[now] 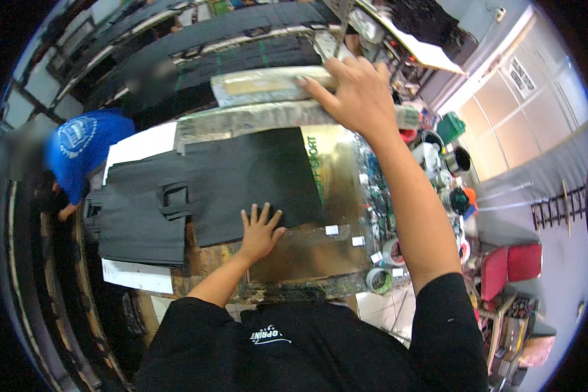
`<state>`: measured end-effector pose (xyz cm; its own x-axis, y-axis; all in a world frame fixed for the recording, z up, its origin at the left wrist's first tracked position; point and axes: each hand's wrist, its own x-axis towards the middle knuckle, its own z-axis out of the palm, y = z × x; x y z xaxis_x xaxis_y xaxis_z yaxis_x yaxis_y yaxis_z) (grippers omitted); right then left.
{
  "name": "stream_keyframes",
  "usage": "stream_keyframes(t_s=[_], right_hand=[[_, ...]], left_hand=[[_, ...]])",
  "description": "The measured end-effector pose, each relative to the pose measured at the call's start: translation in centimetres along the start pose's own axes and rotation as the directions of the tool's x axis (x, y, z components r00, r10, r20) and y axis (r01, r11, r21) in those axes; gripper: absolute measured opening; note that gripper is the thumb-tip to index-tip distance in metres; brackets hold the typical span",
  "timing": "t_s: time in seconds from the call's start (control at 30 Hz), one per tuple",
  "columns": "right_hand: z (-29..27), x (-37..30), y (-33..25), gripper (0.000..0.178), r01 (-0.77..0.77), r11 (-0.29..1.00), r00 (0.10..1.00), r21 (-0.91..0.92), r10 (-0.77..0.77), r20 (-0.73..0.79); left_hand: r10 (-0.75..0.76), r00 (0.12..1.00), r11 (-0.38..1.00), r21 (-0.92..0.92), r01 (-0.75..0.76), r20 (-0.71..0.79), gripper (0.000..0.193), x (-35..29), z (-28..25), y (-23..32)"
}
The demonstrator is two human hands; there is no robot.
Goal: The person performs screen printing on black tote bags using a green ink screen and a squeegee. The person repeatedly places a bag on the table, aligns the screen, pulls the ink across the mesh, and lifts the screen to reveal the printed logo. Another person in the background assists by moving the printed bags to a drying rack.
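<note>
My left hand lies with spread fingers on the lower edge of a flat black fabric bag, holding nothing. The bag lies on the worktable, its looped handle pointing left over a stack of black bags. My right hand reaches far forward, its fingers hooked over the right end of a long, pale, tape-covered frame standing raised beyond the bag. How much of the frame lies behind my fingers is hidden. A brownish, shiny board with green lettering shows to the right of the bag.
Tubs and cans crowd the table's right side, including a whitish cup and a dark can. White sheets stick out under the bag stack. A person in a blue shirt bends at the left. Red chairs stand at right.
</note>
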<state>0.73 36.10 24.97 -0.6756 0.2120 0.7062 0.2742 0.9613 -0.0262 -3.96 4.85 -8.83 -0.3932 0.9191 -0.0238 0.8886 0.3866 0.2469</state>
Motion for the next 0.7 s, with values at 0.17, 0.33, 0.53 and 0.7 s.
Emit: stream_keyframes(t_s=[0.17, 0.33, 0.53, 0.7], right_hand=[[0.2, 0.9, 0.6, 0.065, -0.007, 1.000, 1.000, -0.007, 0.007, 0.002], [0.6, 1.1, 1.0, 0.064, 0.006, 0.999, 1.000, -0.034, -0.006, 0.012], [0.6, 1.2, 1.2, 0.065, 0.008, 0.999, 1.000, -0.037, -0.008, 0.012], [0.8, 1.2, 0.8, 0.067, 0.029, 0.999, 1.000, -0.046, -0.029, -0.004]], left_hand=[[0.050, 0.994, 0.999, -0.009, -0.049, 0.098, 0.059, 3.6, 2.1, 1.8], [0.151, 0.988, 0.988, -0.038, -0.150, 0.014, 0.060, 7.2, 4.3, 5.8], [0.172, 0.983, 0.984, -0.038, -0.174, -0.058, 0.065, 7.3, 5.4, 8.5], [0.175, 0.982, 0.981, -0.070, -0.180, -0.074, 0.078, 5.9, 5.4, 9.5]])
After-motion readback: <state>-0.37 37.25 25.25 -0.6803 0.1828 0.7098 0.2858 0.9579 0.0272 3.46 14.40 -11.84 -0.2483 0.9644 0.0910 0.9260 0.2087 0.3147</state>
